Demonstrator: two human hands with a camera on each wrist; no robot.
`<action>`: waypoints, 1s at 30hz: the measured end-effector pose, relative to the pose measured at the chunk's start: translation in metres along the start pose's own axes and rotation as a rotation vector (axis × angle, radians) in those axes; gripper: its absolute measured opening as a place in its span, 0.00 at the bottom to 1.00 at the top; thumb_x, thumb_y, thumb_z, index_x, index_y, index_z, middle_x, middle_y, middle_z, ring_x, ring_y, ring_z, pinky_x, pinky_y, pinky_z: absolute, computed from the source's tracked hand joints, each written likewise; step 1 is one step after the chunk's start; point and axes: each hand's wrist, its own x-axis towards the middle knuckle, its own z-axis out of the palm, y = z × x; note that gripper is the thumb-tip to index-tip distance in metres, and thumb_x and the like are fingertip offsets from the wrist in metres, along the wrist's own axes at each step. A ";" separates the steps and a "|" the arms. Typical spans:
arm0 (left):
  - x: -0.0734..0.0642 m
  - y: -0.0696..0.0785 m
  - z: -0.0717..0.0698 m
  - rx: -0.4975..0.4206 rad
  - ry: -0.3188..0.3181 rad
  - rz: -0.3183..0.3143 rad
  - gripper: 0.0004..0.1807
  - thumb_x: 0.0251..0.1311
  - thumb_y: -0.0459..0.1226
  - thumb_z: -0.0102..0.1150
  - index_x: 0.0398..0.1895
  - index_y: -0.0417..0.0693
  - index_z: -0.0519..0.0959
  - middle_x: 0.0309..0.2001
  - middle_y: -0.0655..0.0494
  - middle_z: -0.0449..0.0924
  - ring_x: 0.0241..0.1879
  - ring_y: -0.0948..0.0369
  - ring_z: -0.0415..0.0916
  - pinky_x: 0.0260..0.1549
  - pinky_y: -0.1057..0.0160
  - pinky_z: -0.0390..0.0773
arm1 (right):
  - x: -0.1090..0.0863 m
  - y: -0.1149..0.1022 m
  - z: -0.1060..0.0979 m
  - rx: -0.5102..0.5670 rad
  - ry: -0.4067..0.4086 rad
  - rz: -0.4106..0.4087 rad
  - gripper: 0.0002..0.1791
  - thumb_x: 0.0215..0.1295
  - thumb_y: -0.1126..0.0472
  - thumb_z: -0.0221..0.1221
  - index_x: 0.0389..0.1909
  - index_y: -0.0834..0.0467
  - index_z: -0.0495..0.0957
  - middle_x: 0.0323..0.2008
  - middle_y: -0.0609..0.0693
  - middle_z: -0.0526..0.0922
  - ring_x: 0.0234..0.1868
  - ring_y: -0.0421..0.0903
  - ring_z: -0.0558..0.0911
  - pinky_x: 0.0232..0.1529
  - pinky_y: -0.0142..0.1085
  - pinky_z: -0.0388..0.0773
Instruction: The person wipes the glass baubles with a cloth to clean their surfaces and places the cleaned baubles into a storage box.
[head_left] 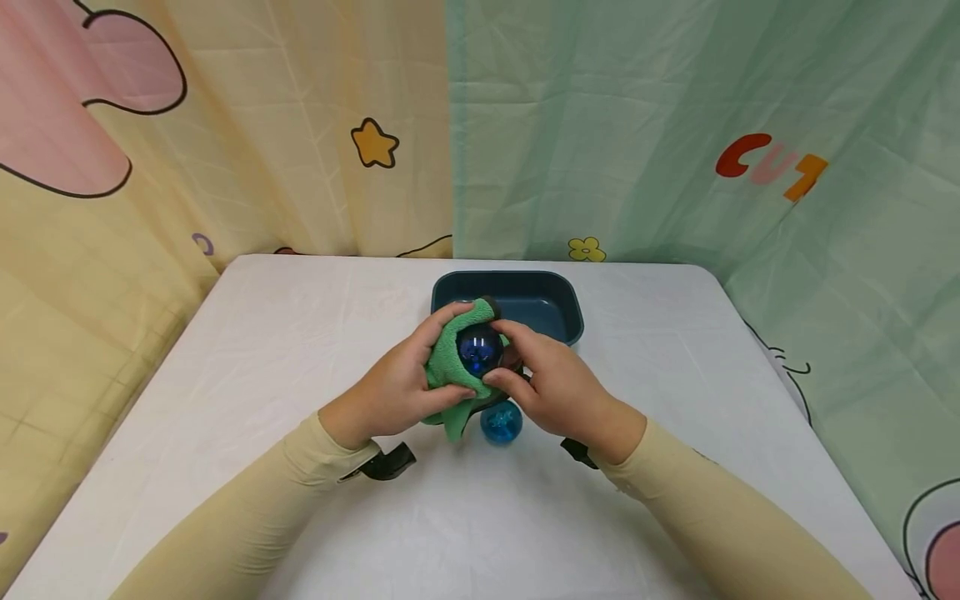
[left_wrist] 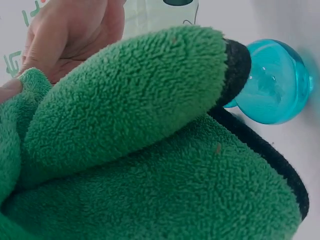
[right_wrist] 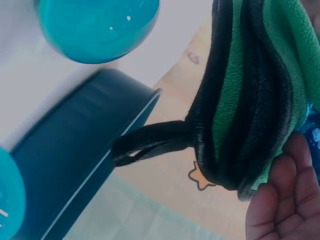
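Observation:
A glossy dark blue ball (head_left: 480, 349) sits in the folds of a green towel (head_left: 447, 360) with black edging, held up between both hands. My left hand (head_left: 401, 375) grips the towel around the ball's left side, thumb below and fingers above. With thumb and index finger, my right hand (head_left: 551, 379) holds the ball from the right. Fuzzy towel (left_wrist: 130, 95) fills most of the left wrist view. In the right wrist view, curled fingers (right_wrist: 282, 195) lie by the towel's edge, and the blue ball (right_wrist: 314, 137) shows only in part. A black loop (right_wrist: 150, 142) hangs from the towel.
A clear light blue ball (head_left: 501, 422) rests on the white table (head_left: 315, 317) just below the hands. Behind them stands a dark blue rectangular basin (head_left: 536, 304), partly covered by the hands. Patterned curtains (head_left: 600, 125) enclose the table's back and sides.

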 end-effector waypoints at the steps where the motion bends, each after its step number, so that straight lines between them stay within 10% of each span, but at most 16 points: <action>1: 0.000 0.000 0.000 0.001 0.000 0.002 0.50 0.62 0.29 0.73 0.82 0.50 0.55 0.75 0.48 0.67 0.64 0.53 0.76 0.59 0.63 0.80 | 0.000 0.000 0.000 0.022 0.001 0.006 0.32 0.72 0.58 0.67 0.71 0.65 0.68 0.46 0.52 0.87 0.43 0.43 0.87 0.44 0.41 0.87; 13: 0.000 0.002 0.000 -0.013 0.012 -0.020 0.50 0.61 0.29 0.73 0.82 0.49 0.55 0.74 0.48 0.68 0.63 0.52 0.76 0.59 0.63 0.80 | -0.002 0.003 0.001 -0.098 0.026 -0.118 0.33 0.69 0.68 0.67 0.72 0.65 0.67 0.49 0.57 0.84 0.46 0.50 0.84 0.47 0.41 0.85; 21: 0.000 0.002 0.001 -0.003 0.001 -0.020 0.49 0.63 0.29 0.73 0.82 0.49 0.55 0.75 0.48 0.68 0.64 0.53 0.75 0.61 0.63 0.80 | 0.000 0.003 0.004 0.070 -0.016 0.013 0.31 0.75 0.60 0.64 0.72 0.66 0.65 0.42 0.51 0.87 0.41 0.43 0.86 0.42 0.37 0.86; 30: -0.002 0.001 -0.002 0.003 0.027 -0.045 0.50 0.61 0.28 0.74 0.82 0.50 0.56 0.74 0.49 0.68 0.64 0.52 0.75 0.60 0.63 0.79 | 0.000 0.001 0.002 0.012 -0.026 -0.081 0.35 0.72 0.68 0.65 0.75 0.65 0.61 0.56 0.59 0.82 0.50 0.50 0.86 0.51 0.42 0.87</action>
